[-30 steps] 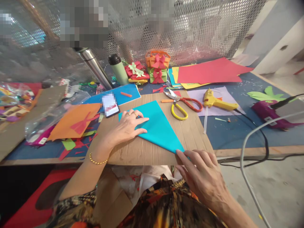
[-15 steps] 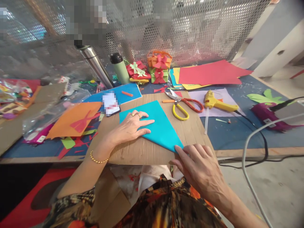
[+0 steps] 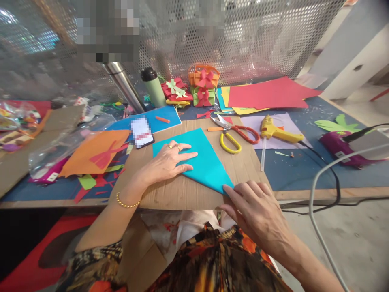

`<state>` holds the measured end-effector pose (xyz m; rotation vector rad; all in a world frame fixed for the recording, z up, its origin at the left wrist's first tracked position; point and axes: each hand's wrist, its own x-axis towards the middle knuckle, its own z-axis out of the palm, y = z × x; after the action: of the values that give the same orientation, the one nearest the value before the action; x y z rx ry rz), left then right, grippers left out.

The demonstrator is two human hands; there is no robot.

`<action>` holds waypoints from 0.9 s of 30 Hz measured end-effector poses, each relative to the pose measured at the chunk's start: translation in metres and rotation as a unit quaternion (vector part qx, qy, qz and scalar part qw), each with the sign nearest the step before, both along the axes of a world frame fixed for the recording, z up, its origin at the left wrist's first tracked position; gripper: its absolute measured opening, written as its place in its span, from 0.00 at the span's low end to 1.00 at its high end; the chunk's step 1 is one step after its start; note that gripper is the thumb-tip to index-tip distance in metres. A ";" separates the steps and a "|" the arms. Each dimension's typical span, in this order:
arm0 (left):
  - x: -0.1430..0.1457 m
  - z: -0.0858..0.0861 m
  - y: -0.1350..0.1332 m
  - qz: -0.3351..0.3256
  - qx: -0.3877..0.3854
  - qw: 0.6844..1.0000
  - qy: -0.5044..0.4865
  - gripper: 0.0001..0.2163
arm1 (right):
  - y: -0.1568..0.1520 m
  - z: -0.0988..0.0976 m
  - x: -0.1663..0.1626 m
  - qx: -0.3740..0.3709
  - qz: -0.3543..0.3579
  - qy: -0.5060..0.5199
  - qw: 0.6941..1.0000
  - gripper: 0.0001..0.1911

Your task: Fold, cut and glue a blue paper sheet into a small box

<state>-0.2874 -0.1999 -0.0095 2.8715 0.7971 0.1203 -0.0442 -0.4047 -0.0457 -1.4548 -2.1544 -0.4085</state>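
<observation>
A folded sheet of turquoise paper (image 3: 202, 156) lies on a piece of cardboard (image 3: 170, 194) in front of me, its folded edge slanting down to the right. My left hand (image 3: 168, 160) rests flat on the paper's left part, fingers spread. At the lower right corner, my right hand (image 3: 251, 202) has its forefinger on the tip of the paper, the thumb just below the edge and the other fingers curled. What is under those curled fingers is hidden. Beyond the paper lie open scissors (image 3: 234, 136) with one yellow and one red handle.
A yellow glue gun (image 3: 278, 132) lies right, its cord trailing past a white cable (image 3: 313, 194). Coloured sheets (image 3: 267, 93), a green bottle (image 3: 154, 89) and paper baskets (image 3: 203, 85) stand behind. Left are a phone (image 3: 142, 132), orange paper (image 3: 94, 148) and scraps.
</observation>
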 end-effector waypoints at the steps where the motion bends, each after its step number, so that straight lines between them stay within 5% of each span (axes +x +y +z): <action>1: 0.000 0.000 0.000 0.001 -0.001 1.000 0.003 0.22 | 0.001 0.006 0.003 -0.009 0.010 0.003 1.000 0.17; 8: 0.003 -0.004 0.000 0.005 0.007 1.000 0.013 0.21 | 0.066 0.050 0.016 -0.045 0.108 0.060 0.991 0.16; 14: 0.006 -0.002 -0.003 -0.001 0.011 1.000 0.021 0.21 | 0.166 0.021 0.006 -0.190 0.146 0.081 0.968 0.17; 18: -0.002 0.001 -0.001 0.012 -0.006 1.000 0.011 0.19 | 0.189 0.004 0.008 -0.197 0.130 0.100 0.967 0.08; 24: -0.046 -0.012 0.000 0.252 0.080 0.963 -0.057 0.19 | 0.189 -0.005 0.017 -0.202 0.135 0.132 0.961 0.05; 27: -0.058 -0.013 -0.004 0.345 0.059 0.934 -0.076 0.25 | 0.190 -0.008 0.018 -0.201 0.142 0.140 0.959 0.05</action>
<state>-0.3450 -0.2040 -0.0222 2.4939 1.7681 0.4765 -0.0267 -0.2148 -0.0538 -1.2745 -2.2429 0.3389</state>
